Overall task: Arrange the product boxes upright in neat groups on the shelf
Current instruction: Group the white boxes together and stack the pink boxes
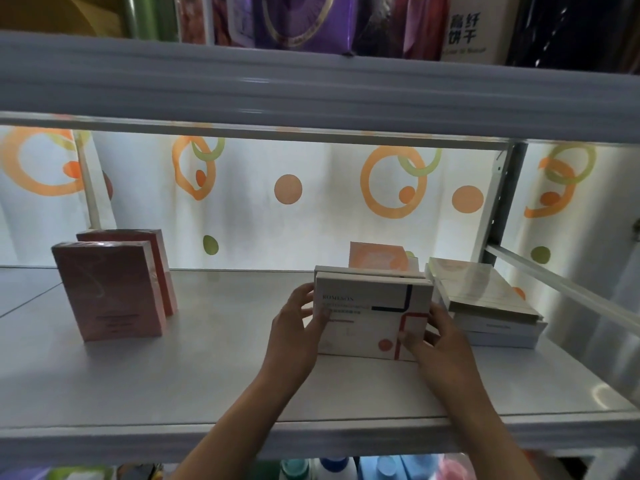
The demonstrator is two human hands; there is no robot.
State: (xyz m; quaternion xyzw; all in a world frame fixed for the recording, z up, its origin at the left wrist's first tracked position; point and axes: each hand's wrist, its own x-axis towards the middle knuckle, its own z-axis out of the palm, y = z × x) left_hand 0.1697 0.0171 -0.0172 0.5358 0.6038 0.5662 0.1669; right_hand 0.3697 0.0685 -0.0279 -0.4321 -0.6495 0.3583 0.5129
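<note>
A white box [367,317] with red and navy lines stands upright on the grey shelf [207,375], right of centre. My left hand [298,327] holds its left edge and my right hand [429,336] holds its lower right corner. A second white box [346,270] stands close behind it. Behind those an orange box [377,256] shows only its top. Two pink boxes [110,289] stand upright, one behind the other, at the shelf's left. A stack of flat pale boxes [485,299] lies at the right.
An upper shelf board [311,95] hangs low overhead, carrying purple bags and packets. A metal upright [502,202] and side rail bound the shelf on the right. A curtain with orange and green circles hangs behind. Bottles show below the shelf edge.
</note>
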